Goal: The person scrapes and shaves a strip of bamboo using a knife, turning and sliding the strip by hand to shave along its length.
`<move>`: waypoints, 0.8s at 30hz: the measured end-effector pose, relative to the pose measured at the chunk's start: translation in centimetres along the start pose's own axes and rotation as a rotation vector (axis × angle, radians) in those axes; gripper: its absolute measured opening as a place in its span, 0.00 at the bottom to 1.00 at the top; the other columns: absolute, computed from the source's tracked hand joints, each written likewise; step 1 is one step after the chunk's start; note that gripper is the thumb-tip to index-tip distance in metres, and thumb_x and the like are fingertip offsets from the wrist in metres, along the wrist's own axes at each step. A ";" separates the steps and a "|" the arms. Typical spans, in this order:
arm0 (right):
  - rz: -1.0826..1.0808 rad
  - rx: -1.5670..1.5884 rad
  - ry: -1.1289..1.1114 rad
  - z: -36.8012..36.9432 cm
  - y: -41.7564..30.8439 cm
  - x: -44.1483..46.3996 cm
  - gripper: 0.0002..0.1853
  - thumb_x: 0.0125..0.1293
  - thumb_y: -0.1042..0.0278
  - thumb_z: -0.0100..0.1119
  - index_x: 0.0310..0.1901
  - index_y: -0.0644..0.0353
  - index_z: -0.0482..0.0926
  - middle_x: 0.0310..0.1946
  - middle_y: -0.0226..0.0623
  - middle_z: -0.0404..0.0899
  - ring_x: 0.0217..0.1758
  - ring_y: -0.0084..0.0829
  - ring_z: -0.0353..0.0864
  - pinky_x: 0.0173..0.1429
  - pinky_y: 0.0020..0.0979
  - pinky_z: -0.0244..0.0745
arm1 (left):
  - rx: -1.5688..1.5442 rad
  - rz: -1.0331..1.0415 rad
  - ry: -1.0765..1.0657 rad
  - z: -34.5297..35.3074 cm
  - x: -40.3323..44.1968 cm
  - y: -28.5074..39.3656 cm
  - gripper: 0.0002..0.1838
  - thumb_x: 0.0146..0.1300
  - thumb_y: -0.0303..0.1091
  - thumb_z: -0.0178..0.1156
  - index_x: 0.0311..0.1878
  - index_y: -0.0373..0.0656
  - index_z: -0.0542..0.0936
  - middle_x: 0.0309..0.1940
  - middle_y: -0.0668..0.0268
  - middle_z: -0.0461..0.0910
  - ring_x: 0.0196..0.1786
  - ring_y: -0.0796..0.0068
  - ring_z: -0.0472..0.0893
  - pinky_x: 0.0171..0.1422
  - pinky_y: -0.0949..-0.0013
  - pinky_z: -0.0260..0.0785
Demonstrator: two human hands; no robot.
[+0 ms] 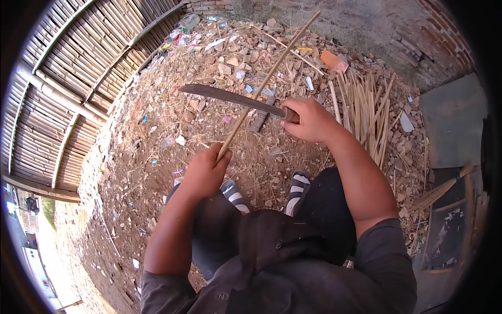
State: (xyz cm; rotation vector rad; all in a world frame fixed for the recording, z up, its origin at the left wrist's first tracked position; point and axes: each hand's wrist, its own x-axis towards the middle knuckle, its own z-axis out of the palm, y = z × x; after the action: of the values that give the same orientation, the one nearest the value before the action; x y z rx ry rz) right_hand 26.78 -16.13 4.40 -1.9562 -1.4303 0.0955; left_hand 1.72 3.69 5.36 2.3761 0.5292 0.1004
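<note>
My left hand point(206, 170) is closed round the lower end of a long, thin bamboo strip point(272, 73), which slants up and away to the right. In my right hand point(309, 120) is the wooden handle of a machete point(225, 96). Its dark, curved blade points left and crosses the strip above my left hand. Whether the edge touches the strip or only passes in front of it, I cannot tell. Below the blade, on the ground, lies a short dark piece of wood point(259, 121).
To the right lies a pile of split bamboo strips point(366, 107), with an orange brick piece point(333, 61) at its far end. Rubble and litter cover the ground point(157, 204). A bamboo-slat wall point(78, 57) stands left, a brick wall point(361, 26) behind, and a grey panel point(452, 123) right.
</note>
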 end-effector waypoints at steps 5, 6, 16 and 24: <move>0.066 -0.167 -0.062 -0.1 -0.6 -0.1 0.17 0.61 0.59 0.68 0.49 0.55 0.81 0.30 0.46 0.82 0.36 0.50 0.84 0.41 0.48 0.76 | -0.453 -0.265 -0.191 0.3 -0.1 -0.1 0.18 0.77 0.46 0.59 0.53 0.39 0.80 0.28 0.67 0.81 0.25 0.77 0.78 0.31 0.69 0.69; 0.094 -0.186 -0.121 0.1 -0.8 -0.1 0.16 0.61 0.58 0.68 0.48 0.54 0.81 0.30 0.46 0.82 0.36 0.51 0.84 0.41 0.49 0.76 | -0.493 -0.295 -0.208 0.3 0.0 0.5 0.17 0.77 0.45 0.60 0.54 0.39 0.80 0.27 0.69 0.79 0.25 0.80 0.76 0.30 0.72 0.67; 0.130 -0.251 -0.140 2.6 1.5 0.8 0.12 0.58 0.56 0.71 0.39 0.51 0.81 0.27 0.42 0.83 0.37 0.50 0.86 0.42 0.51 0.79 | -0.629 -0.228 -0.273 2.2 0.7 -2.2 0.18 0.67 0.43 0.72 0.49 0.41 0.79 0.30 0.71 0.78 0.28 0.83 0.75 0.30 0.75 0.67; 0.117 -0.134 -0.200 3.0 0.4 1.7 0.12 0.57 0.58 0.70 0.40 0.51 0.81 0.28 0.41 0.84 0.37 0.50 0.86 0.41 0.50 0.79 | -0.396 -0.161 0.021 3.1 -0.2 -1.7 0.22 0.59 0.41 0.77 0.45 0.34 0.81 0.30 0.66 0.81 0.32 0.79 0.76 0.34 0.67 0.68</move>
State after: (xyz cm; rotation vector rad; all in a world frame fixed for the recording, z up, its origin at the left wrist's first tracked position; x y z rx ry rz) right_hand 26.41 -13.26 2.47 -2.1913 -1.4806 0.2612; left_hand 1.57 2.88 1.94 1.9431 0.6439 0.1439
